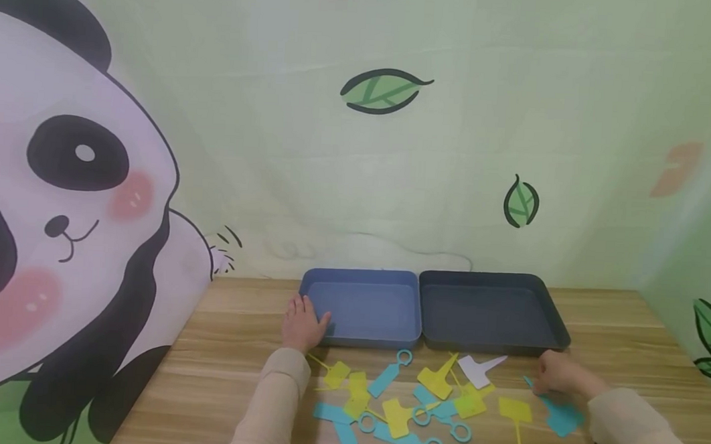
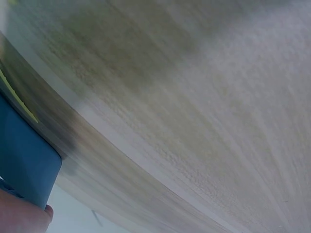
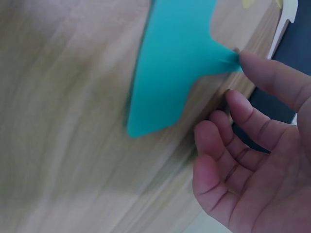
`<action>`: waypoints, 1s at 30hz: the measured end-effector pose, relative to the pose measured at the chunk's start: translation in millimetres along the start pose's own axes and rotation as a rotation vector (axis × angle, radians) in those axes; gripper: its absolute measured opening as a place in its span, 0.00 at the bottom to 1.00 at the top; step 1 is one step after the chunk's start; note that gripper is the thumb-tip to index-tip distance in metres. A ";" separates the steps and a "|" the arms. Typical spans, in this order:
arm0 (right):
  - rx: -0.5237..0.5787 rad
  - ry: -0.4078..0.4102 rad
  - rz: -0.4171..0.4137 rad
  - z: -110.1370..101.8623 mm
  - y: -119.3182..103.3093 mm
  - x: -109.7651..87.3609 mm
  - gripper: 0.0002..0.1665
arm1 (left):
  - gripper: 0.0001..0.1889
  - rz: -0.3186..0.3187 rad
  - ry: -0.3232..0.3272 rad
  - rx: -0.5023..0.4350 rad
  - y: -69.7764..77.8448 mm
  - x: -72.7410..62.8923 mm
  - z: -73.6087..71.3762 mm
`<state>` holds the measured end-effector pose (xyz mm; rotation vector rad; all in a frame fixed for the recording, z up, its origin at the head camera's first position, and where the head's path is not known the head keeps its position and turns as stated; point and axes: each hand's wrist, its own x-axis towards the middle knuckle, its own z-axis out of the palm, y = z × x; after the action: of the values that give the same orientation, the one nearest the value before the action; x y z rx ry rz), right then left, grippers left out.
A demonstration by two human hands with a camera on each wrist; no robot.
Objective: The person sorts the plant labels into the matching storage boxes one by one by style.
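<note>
Head view: the teal, T-shaped flat tag of thin, plastic-looking sheet (image 1: 564, 419) lies at the right end of the scatter on the wood-grain tabletop (image 1: 228, 349), under the right hand (image 1: 555, 373) and well apart from the left hand (image 1: 304, 323). Its broad head spreads on the near side of the right hand; its narrow stem runs beneath the fingers. In the right wrist view the thumb touches that stem while the other fingers curl beside it; a gap shows between thumb and forefinger, so whether they pinch the stem I cannot tell.

The left hand rests on the left rim of the shallow blue rectangular tray (image 1: 375, 310), fingers extended, thumb held out sideways. Just right of that tray stands a shallow dark navy rectangular tray (image 1: 483, 316), its near right corner close to the right hand.

Between the hands, in front of the trays, lie flat yellow tags with thin stems (image 1: 517, 410), light-blue strips with ring ends (image 1: 385, 379) and one white T-shaped tag (image 1: 474, 372).
</note>
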<state>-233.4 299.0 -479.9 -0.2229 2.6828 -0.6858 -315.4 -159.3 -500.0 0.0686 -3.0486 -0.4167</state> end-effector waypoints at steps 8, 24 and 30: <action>0.003 0.041 0.013 4.7 0.1 0.1 0.12 | 0.39 0.004 0.009 -0.004 -0.5 2.2 4.0; 0.374 -0.055 0.001 1.3 19.8 -2.7 0.06 | 0.39 -0.004 0.001 0.003 -3.4 4.7 8.1; 0.413 -0.119 -0.052 -2.6 34.7 -10.5 0.15 | 0.39 0.006 0.013 -0.006 -4.0 4.7 6.5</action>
<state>-226.9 332.8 -491.5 -0.2161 2.3646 -1.1805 -320.5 -161.6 -507.0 0.0609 -3.0339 -0.4226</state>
